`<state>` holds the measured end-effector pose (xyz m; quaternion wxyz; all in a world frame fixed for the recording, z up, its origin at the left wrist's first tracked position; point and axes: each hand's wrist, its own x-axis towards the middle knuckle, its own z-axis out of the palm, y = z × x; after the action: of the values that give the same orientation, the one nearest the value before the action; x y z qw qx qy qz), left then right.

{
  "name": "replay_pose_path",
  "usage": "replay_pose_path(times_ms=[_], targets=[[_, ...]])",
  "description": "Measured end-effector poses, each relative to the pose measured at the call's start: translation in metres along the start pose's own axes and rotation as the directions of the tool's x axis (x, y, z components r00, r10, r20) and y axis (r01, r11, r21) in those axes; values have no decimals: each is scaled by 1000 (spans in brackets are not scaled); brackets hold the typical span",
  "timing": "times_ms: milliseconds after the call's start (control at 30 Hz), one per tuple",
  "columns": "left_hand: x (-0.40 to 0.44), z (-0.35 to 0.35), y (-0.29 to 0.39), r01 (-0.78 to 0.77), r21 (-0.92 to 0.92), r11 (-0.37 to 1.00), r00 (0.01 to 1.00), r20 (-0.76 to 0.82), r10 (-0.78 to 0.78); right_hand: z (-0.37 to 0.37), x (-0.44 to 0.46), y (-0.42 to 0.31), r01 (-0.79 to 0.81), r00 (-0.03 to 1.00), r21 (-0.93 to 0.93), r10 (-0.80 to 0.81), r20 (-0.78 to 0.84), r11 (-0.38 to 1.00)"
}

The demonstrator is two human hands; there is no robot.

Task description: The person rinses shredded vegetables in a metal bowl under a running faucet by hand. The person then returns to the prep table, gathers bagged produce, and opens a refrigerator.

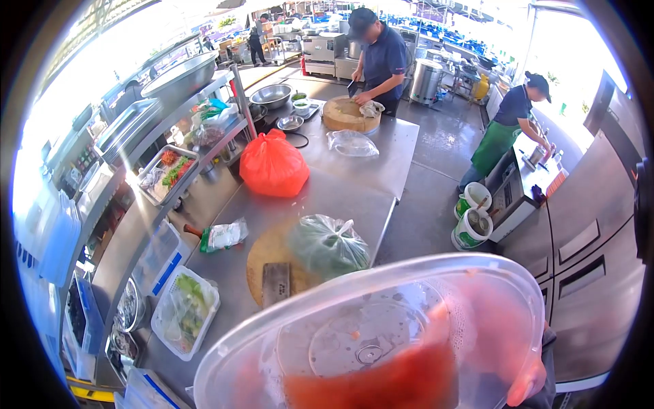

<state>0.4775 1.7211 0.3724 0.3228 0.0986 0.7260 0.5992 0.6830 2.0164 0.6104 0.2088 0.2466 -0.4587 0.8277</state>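
Note:
A round clear plastic tub point(368, 307) is tilted close to the camera, with droplets on its ringed base. Inside, a blurred orange-red mass point(375, 382) lies along the lower side; its kind cannot be made out. My right hand point(524, 378) grips the tub's right side, its fingers partly seen through the wall. A pinkish blur at the tub's lower left looks like my left hand point(251, 383), pressed against it. Beyond the rim, a cleaver point(276, 283) lies on a round wooden board point(262, 252), beside a knotted clear bag of greens point(330, 245).
A red plastic bag point(274, 163) and a green-and-white packet point(225, 235) sit on the steel table point(327, 180). A white basket of lettuce point(185, 312) stands left, near shelving. One person point(378, 61) cuts at a chopping block point(351, 116); another point(507, 123) works right, near white buckets point(471, 228).

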Motion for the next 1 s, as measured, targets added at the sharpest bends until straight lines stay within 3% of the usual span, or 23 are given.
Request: replay_pose_path(times_ms=[67, 100, 167, 200, 233, 267, 400, 567, 600, 633, 667, 700, 767, 867, 967, 1000], targets=[[8, -5, -13, -13, 12, 1000, 1000, 7, 13, -9, 25, 16, -10, 1000, -28, 10, 8, 1000], [13, -8, -23, -18, 21, 1000, 1000, 14, 18, -22, 71, 48, 353, 851, 143, -380, 362, 925], [20, -14, -38, -39, 34, 999, 999, 27, 39, -19, 70, 49, 568, 448, 415, -690, 569, 711], [18, -10, -31, -43, 44, 998, 999, 32, 42, 4, 33, 16, 342, 880, 166, -378, 289, 925], [13, -8, -23, -41, 48, 998, 999, 30, 40, 5, 9, 3, 175, 980, 63, -179, 81, 983], [7, -2, -7, -39, 53, 998, 999, 28, 38, 11, -5, -12, -29, 990, 47, 35, -135, 998], [1, 4, 12, -90, 58, 994, 995, 42, 87, 14, 2, -32, -129, 992, -224, 124, -36, 966], [-6, 8, 26, -84, 86, 993, 996, 32, 81, 21, 1, -34, -73, 997, -297, 73, -9, 952], [-6, 8, 27, -71, 89, 994, 997, 33, 68, 31, 2, -43, -290, 950, -221, 251, -187, 931], [-6, 8, 28, -58, 91, 994, 998, 34, 55, 36, 2, -48, -481, 839, -107, 422, -343, 870], [-7, 8, 30, -59, 90, 994, 998, 35, 56, 30, -2, -36, -481, 839, -108, 422, -343, 870], [-8, 10, 33, -58, 78, 995, 998, 34, 55, 19, -5, -14, -237, 955, -144, 203, -218, 961], [-9, 10, 33, -56, 65, 996, 998, 31, 54, 16, -10, -7, 23, 996, -145, -35, -84, 989], [0, -1, 8, -71, 81, 994, 997, 32, 69, 21, 4, -28, -95, 988, -235, 61, -145, 967], [15, -12, -24, -104, 45, 994, 992, 71, 101, 12, 7, -30, -127, 992, -299, 126, -23, 946], [16, -14, -29, -88, 39, 995, 994, 62, 85, 12, 6, -32, -251, 966, -206, 230, -118, 946]])
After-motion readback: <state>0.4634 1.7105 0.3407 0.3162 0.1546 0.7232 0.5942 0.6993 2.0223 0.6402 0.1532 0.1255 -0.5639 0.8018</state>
